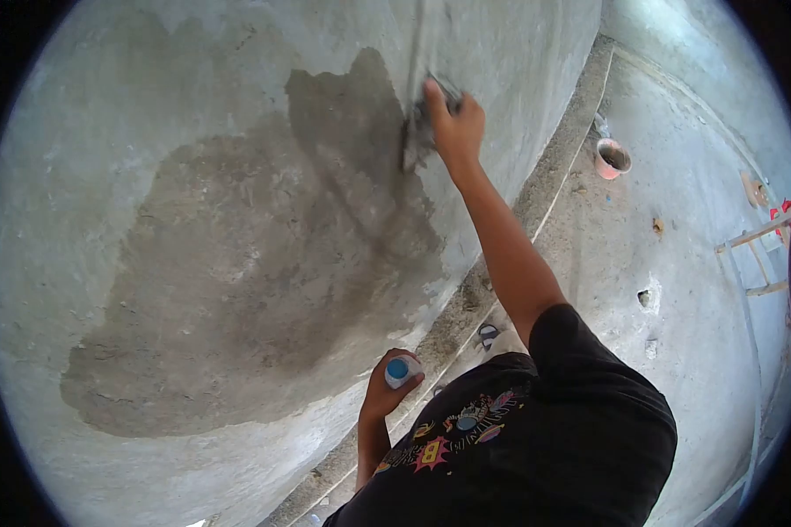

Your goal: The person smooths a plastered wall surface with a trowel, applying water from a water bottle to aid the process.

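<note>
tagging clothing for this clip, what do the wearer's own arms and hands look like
The left hand and right hand are bare, without gloves or visible wristwear. A short black sleeve leaves the right forearm uncovered; the black T-shirt has a colourful print. No left sleeve shows.

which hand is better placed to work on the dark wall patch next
Probably the right hand: it holds a blurred dark object at the patch, while the left hand grips a blue-topped container.

A grey floor (606,250) spreads to the right of the right hand's (457,130) fingers (435,98). On it stands a pink bucket (605,169), well apart from them; farther off lies a small brown lump (657,227).
</note>
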A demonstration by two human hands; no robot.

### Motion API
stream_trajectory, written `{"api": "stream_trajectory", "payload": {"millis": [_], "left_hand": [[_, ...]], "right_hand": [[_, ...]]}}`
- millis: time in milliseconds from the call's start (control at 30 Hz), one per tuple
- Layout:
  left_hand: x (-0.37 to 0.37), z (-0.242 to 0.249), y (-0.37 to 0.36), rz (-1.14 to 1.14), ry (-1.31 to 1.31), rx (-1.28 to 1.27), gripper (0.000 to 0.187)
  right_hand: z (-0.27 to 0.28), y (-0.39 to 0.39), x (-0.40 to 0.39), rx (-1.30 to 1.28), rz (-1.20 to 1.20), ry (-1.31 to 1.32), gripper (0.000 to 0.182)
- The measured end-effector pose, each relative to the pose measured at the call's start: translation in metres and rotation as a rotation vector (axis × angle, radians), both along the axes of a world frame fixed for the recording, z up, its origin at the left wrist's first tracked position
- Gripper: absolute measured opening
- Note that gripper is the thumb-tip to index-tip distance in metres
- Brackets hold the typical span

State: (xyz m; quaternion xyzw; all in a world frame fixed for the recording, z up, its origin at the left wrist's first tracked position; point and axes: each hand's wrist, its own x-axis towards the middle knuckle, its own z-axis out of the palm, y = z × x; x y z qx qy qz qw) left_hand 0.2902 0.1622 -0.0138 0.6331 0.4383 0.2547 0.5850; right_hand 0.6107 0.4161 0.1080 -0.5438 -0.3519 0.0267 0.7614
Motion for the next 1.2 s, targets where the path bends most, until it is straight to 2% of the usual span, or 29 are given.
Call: {"api": "stream_trajectory", "payload": {"millis": [33, 133, 167, 200, 267, 367, 400, 433, 500, 533, 600, 667, 733, 800, 833, 900, 967, 1033, 1133, 1200], "left_hand": [[0.004, 0.0, 0.0, -0.003, 0.002, -0.014, 0.036], [0.011, 0.008, 0.004, -0.054, 0.041, 0.007, 0.037], [0.013, 0.009, 0.004, -0.055, 0.047, 0.002, 0.037], [0.015, 0.011, 0.004, -0.034, 0.026, -0.052, 0.038], [0.016, 0.012, 0.003, -0.01, 0.003, -0.106, 0.038], [0.014, 0.01, -0.001, 0.011, 0.031, -0.033, 0.037], [0.011, 0.009, -0.003, 0.011, 0.046, -0.019, 0.037], [0.009, 0.009, -0.004, 0.006, 0.058, 0.004, 0.037], [0.009, 0.007, -0.008, 0.034, 0.019, -0.011, 0.037], [0.008, 0.003, -0.008, 0.054, 0.022, -0.04, 0.037], [0.007, -0.002, -0.008, 0.086, 0.022, -0.112, 0.037], [0.009, 0.005, -0.006, 0.081, 0.044, -0.1, 0.037], [0.014, 0.003, 0.002, 0.088, 0.051, -0.064, 0.037], [0.014, -0.004, -0.001, 0.108, -0.017, 0.007, 0.038], [0.015, -0.002, -0.006, 0.115, -0.008, -0.004, 0.038], [0.029, -0.002, 0.007, 0.102, 0.037, -0.051, 0.037], [0.042, -0.004, 0.013, 0.073, 0.092, -0.011, 0.037], [0.058, 0.003, 0.02, 0.013, 0.116, -0.03, 0.036], [0.075, 0.013, 0.022, -0.014, 0.11, -0.019, 0.035], [0.086, 0.016, 0.028, -0.056, 0.064, 0.062, 0.036]], "right_hand": [[0.032, -0.002, -0.006, 0.097, -0.041, -0.062, 0.052], [0.09, -0.021, -0.041, 0.055, 0.164, -0.244, 0.051], [0.098, -0.033, -0.054, 0.047, 0.19, -0.357, 0.049], [0.096, -0.033, -0.055, 0.045, 0.189, -0.352, 0.049], [0.094, -0.03, -0.057, 0.175, 0.128, -0.576, 0.052], [0.142, -0.024, -0.019, 0.042, 0.169, -0.172, 0.051], [0.15, -0.021, -0.01, -0.026, 0.206, -0.064, 0.056], [0.143, -0.021, -0.016, -0.036, 0.216, -0.054, 0.056], [0.127, -0.019, -0.028, 0.053, 0.189, -0.216, 0.05], [0.115, -0.027, -0.044, 0.116, -0.001, -0.409, 0.051], [0.064, -0.046, -0.073, 0.029, 0.1, -0.464, 0.048], [0.009, -0.052, -0.079, 0.029, 0.238, -0.236, 0.053], [-0.047, -0.035, -0.065, 0.082, 0.261, 0.139, 0.055], [-0.082, -0.013, -0.02, -0.201, -0.019, 0.04, 0.057], [-0.076, -0.014, -0.017, -0.213, -0.011, 0.048, 0.057], [-0.03, -0.013, 0.003, -0.235, 0.239, 0.159, 0.057], [0.02, -0.035, -0.02, -0.226, 0.417, 0.013, 0.053], [0.028, -0.039, -0.053, 0.006, 0.455, -0.285, 0.044], [0.039, -0.032, -0.045, 0.1, 0.537, -0.256, 0.039], [0.071, -0.002, -0.017, 0.231, 0.466, 0.05, 0.039]]}}
